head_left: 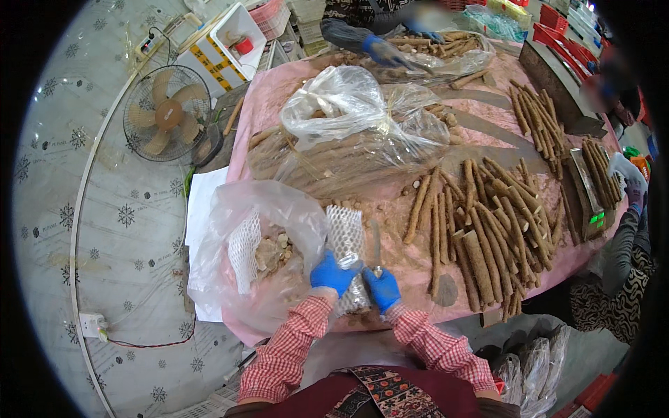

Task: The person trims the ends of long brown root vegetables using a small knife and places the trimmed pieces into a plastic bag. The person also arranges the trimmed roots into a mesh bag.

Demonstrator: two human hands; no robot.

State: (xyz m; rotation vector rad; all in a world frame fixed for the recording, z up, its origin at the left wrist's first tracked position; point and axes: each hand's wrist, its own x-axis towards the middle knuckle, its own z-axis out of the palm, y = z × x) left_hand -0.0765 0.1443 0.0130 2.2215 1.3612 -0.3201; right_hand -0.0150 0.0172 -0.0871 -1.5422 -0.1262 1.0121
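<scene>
My left hand [334, 274], in a blue glove, is closed around a white foam net sleeve [344, 233] at the table's near edge. The sleeve runs above and below the fist; what it wraps is mostly hidden. My right hand [382, 288], also gloved in blue, grips a knife [377, 244] whose blade points away from me. Left of the sleeve lies a wide-mouthed clear plastic bag [209, 268] with cut root pieces [274, 252] and another foam net [244, 251] in it.
Long brown roots [488, 237] are heaped to the right, near a scale [592, 205]. A large plastic bag of roots [341, 157] covers the pink table's [240, 150] middle. Co-workers' gloved hands [383, 52] show beyond it and at right. A fan [167, 113] stands left.
</scene>
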